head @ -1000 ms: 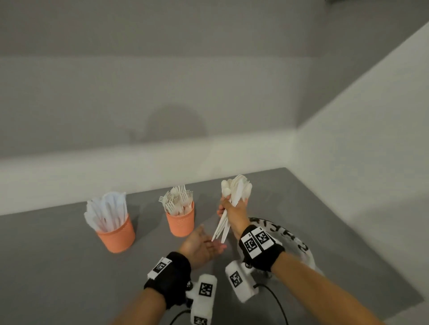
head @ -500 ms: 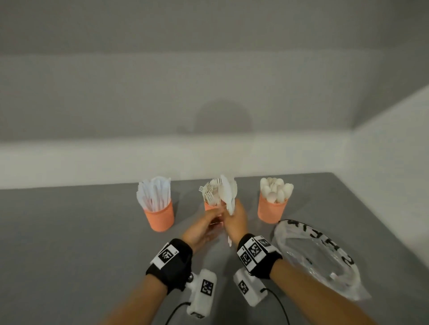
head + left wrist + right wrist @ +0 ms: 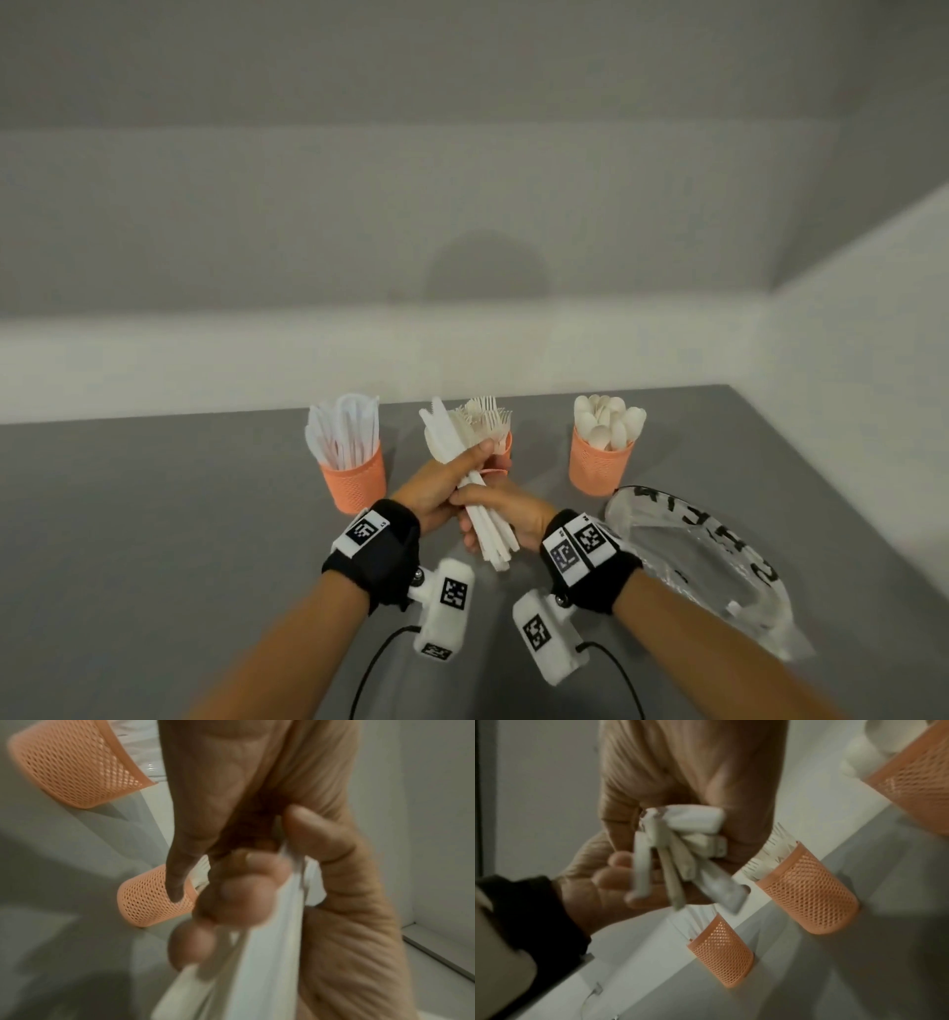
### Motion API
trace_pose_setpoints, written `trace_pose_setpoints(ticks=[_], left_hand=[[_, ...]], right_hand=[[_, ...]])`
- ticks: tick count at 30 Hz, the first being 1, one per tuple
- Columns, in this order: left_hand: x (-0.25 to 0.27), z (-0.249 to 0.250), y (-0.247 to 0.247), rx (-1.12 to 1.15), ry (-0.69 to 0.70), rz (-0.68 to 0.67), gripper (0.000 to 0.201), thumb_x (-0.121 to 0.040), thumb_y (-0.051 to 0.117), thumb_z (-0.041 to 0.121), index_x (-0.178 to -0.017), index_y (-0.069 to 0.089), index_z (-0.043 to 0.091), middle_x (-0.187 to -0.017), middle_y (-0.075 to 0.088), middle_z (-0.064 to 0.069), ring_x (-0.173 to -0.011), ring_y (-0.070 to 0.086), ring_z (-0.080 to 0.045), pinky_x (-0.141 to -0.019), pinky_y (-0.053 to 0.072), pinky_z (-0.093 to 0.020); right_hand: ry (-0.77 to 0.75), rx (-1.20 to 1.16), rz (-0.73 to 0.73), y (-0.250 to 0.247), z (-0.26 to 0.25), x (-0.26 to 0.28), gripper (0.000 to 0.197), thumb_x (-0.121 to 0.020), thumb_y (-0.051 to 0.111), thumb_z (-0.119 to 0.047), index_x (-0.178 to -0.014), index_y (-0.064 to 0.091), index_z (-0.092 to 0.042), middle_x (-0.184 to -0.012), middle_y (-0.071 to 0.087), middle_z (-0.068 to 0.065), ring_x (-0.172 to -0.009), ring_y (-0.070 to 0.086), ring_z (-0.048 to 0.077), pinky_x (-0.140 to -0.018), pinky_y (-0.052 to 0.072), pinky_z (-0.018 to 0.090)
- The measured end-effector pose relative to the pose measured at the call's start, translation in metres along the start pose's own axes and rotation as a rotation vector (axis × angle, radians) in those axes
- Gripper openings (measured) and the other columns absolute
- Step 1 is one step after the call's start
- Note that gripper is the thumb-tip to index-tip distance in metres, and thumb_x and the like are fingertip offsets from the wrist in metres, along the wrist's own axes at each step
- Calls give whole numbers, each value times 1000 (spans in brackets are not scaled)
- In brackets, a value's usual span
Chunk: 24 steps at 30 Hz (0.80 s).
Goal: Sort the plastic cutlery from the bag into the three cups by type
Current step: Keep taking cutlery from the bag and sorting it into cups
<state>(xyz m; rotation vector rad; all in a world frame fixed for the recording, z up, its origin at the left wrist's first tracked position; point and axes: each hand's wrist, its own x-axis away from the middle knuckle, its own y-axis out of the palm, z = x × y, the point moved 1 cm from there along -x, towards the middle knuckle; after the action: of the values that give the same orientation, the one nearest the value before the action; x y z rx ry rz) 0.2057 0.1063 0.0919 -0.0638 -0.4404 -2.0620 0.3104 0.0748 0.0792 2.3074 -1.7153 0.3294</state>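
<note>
Head view: grey table [image 3: 154, 514] | pale walls | both hands clasp cutlery bundle [image 3: 482, 503], seemingly knives

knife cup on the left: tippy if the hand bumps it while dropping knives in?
Probably. The knife cup looks like thin mesh plastic, so light. Its white knives stand well above the rim, likely top-heavy. It narrows toward the base, so a sideways nudge may slide or tip it.

White knife bundle [image 3: 464, 475] held tilted before three orange mesh cups [image 3: 354, 483] — knives left, forks middle, spoons right; clear bag [image 3: 703, 560] lying near right.
</note>
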Motion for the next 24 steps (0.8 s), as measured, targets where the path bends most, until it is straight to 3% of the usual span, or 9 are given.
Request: trace_pose_setpoints(ticks=[3,6,8,11,14,18,20,23,24], left_hand=[[-2,-1,0,-14,-19,-19,37,-79,63,40,-99,63,9,-93,68,-2,-88,62,-18,-82,51,-32],[-1,2,1,-81,-50,30,32,-82,58,39,-95,63,11,-91,67,-4,-82,63,-17,-71,52,-30],[-2,3,-1,-154,-41,115,35,-82,61,40,-99,61,9,-87,66,-6,-73,64,-13,-61,52,-23],[-8,2,-4,-175,25,341,46,-82,67,34,-116,54,6,-101,67,-12,-80,61,-16,-66,48,-24],[-10,3,-3,-190,131,520,37,-82,69,25,-109,52,6,-93,61,-8,-69,56,-14,-60,46,-24],[-12,-1,3,-277,186,580,28,-80,72,23,-96,53,9,-84,57,-6,-66,56,-16,-57,47,-24],[-13,-4,6,-311,202,614,25,-78,74,23,-88,52,14,-80,57,-3,-66,56,-15,-57,46,-24],[-11,-2,12,-389,260,652,31,-78,73,23,-95,48,16,-82,56,-2,-69,56,-14,-65,52,-30],[-9,-1,14,-430,284,660,34,-79,72,23,-100,46,16,-86,56,-2,-74,58,-16,-71,53,-33]], right_hand=[[43,-33,-18,1,-1,-1,19,-92,52,-18,-74,54,-10,-44,51,1,-34,46,11,-39,39,18],[8,-70,72,6,6,-4,15,-92,50,-16,-77,49,-12,-40,37,-2,-30,35,9,-36,32,15],[-50,-86,164,5,12,-9,12,-92,50,-17,-80,49,-14,-41,33,-3,-30,31,8,-35,28,14],[-136,-131,288,-1,19,-16,8,-93,54,-23,-92,52,-16,-43,34,-4,-30,30,7,-33,26,15],[-171,-125,331,-7,25,-21,16,-90,60,-26,-97,53,-13,-47,38,-1,-30,32,7,-33,27,16],[-267,-91,408,-7,32,-28,32,-91,59,-20,-119,49,-11,-48,48,-5,-30,37,5,-33,30,18],[-318,-80,461,-6,34,-33,46,-88,60,-20,-131,44,-12,-64,56,-3,-36,46,0,-36,34,13],[-343,41,514,-5,38,-39,75,-70,59,-54,-136,40,-22,-98,66,11,-54,49,-2,-47,37,14],[-347,58,508,-6,39,-40,76,-70,58,-56,-136,41,-24,-103,67,13,-57,49,0,-49,37,15]])
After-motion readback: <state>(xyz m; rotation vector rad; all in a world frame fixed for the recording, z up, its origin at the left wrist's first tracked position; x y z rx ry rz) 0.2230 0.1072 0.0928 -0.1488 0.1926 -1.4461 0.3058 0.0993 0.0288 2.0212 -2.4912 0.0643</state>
